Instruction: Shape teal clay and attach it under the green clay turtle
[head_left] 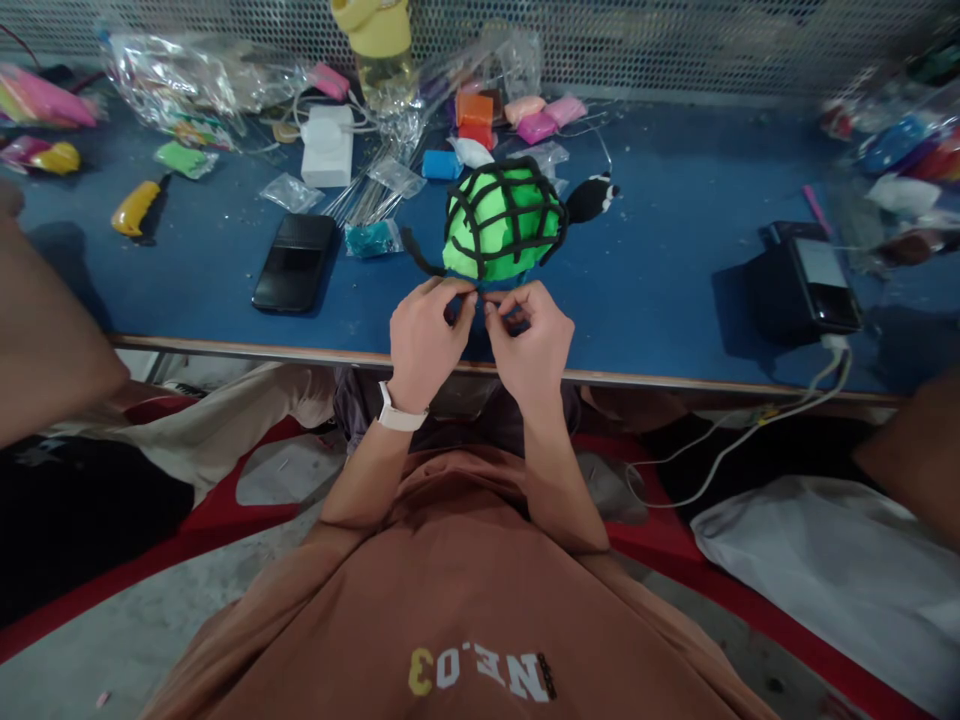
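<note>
A clay turtle [504, 222] with a bright green shell crossed by black strips sits on the blue table. Its black head [592, 198] with white marks points right, and a thin black tail [421, 252] curls out on the left. Just in front of the shell's near edge, my left hand [433, 330] pinches with thumb and forefinger. My right hand [531, 335] makes the same pinch close beside it, the fingertips of both nearly meeting. Whatever lies between the fingers is too small to make out.
A black phone [294, 262] lies left of my hands, near thin metal wires [375, 190] and a teal clay packet [373, 238]. Coloured clay blocks [474, 118] stand behind the turtle. At right is a black device [814, 280] with a white cable [750, 450]. People sit on both sides.
</note>
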